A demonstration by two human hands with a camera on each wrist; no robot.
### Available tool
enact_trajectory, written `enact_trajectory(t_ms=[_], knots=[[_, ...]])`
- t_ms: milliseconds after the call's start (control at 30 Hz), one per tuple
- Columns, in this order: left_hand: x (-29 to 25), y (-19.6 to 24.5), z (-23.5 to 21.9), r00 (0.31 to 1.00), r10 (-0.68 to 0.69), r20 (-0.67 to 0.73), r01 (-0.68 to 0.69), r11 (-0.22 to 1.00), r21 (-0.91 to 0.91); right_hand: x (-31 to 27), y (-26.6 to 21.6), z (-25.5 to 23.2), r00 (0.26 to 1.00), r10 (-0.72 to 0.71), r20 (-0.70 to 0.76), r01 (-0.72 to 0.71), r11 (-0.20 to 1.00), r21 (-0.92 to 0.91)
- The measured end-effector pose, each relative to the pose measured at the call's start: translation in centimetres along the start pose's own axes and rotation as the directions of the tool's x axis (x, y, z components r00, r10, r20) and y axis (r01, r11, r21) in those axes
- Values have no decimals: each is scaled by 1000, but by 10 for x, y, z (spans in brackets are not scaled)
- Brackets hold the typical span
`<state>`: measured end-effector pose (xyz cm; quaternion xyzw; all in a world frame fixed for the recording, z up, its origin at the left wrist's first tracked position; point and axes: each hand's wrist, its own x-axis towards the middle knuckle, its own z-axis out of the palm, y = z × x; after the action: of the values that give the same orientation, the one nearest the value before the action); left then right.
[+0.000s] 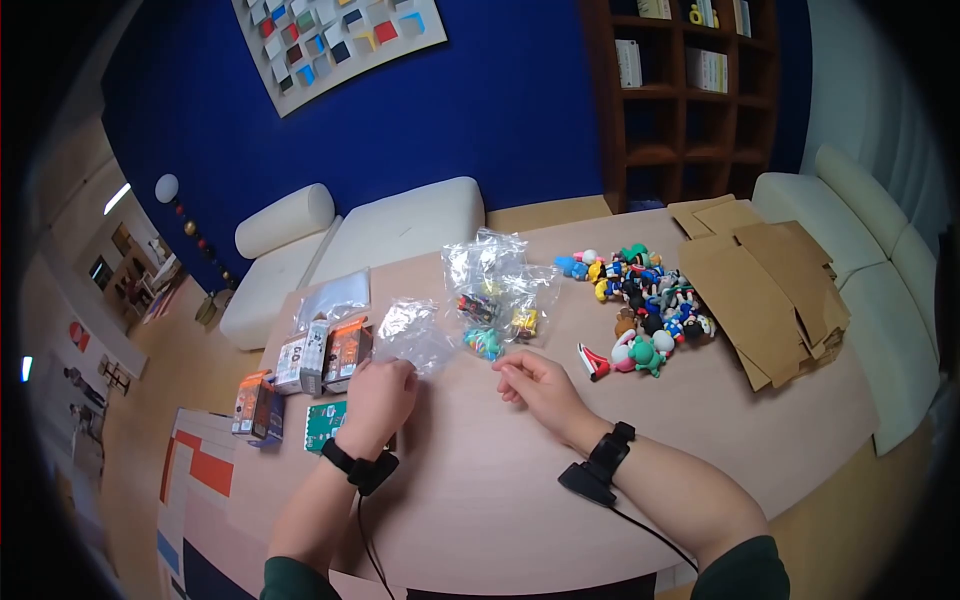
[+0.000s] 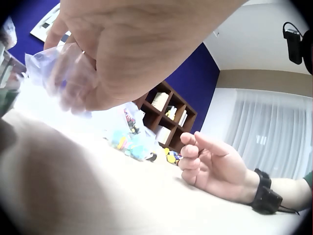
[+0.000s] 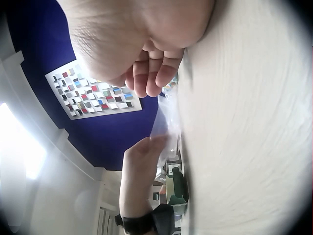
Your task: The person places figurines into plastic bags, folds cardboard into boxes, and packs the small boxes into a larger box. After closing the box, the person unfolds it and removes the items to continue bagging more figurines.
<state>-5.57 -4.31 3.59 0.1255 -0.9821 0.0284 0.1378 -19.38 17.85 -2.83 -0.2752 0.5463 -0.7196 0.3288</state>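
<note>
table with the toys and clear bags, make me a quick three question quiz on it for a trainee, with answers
1. Which of the person's hands holds a clear bag?
2. True or false: in the head view, the cardboard lies to the right of the toy pile.
3. What does the right hand hold: A, a toy; B, a box; C, nothing visible?

Key: 1. The left hand. 2. True. 3. C.

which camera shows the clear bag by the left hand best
The head view: it shows most of the clear bag beside the left hand. The left wrist view shows it close but washed out; the right wrist view, only part, nearly side-on.
</note>
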Motion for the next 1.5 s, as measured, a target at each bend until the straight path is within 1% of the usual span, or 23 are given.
enact_trajectory(t_ms=[167,233,267,300,333,367,433,467,567,600,700,800,933,967,1033,1067,1133,1167,1200,1233,1267,1367,1500], knots=[[-3,16,-29,991,-108,-75,93,978,-185,0,3,0,1000,-22,14,22,1000,6],[-3,19,-34,990,-95,-105,30,864,-502,1,4,-1,999,-3,34,3,1000,26],[-4,20,-30,990,-96,-105,30,864,-502,1,4,-1,999,-4,35,3,1000,26],[-6,22,-21,993,-117,21,82,541,-837,0,2,0,998,-61,27,61,998,7],[-10,25,-15,986,-80,145,152,101,-983,-1,1,1,993,-117,21,117,993,-13],[-14,33,-11,986,-83,146,154,101,-983,-2,0,3,993,-114,24,114,993,-12],[-19,50,-2,899,-57,434,391,-343,-854,-2,-3,6,983,-185,-24,186,981,62],[-22,52,11,895,27,446,414,-422,-807,-1,-2,6,983,-184,-25,186,981,59],[-25,65,23,864,167,474,484,-530,-696,0,4,4,989,-145,-39,148,985,93],[-23,67,26,862,238,448,501,-528,-685,0,7,3,991,-134,-15,134,988,75],[-18,69,20,859,289,423,511,-539,-669,0,10,-1,993,-119,11,119,992,50],[-20,62,37,845,244,475,532,-464,-709,-1,8,0,995,-99,28,99,995,26],[-24,59,47,841,226,492,528,-545,-652,-5,-7,0,998,-45,38,47,998,-47],[-24,60,45,840,225,493,532,-516,-671,-6,-9,3,999,-26,44,29,998,-62],[-24,59,44,841,224,493,532,-513,-674,-8,-13,9,994,-31,-104,41,995,93],[-23,58,46,844,233,482,529,-506,-681,-8,-16,11,995,-14,-103,22,997,71],[-22,57,47,842,250,479,533,-523,-665,-10,-27,15,973,-208,-100,185,962,-202],[-22,58,47,847,256,465,523,-552,-650,-11,-36,16,976,-194,-95,168,958,-234],[-22,59,48,852,264,451,519,-534,-667,-13,-46,17,958,-285,-25,239,846,-476],[-21,59,48,857,273,437,513,-516,-686,-13,-52,18,933,-352,71,304,669,-678],[-21,59,48,867,291,406,499,-486,-717,-13,-55,19,901,-418,114,367,597,-713],[-23,61,47,884,293,364,466,-501,-729,-14,-59,17,887,-447,119,346,470,-812],[-25,57,53,910,315,269,405,-543,-735,-16,-68,25,911,-391,133,325,483,-813]])
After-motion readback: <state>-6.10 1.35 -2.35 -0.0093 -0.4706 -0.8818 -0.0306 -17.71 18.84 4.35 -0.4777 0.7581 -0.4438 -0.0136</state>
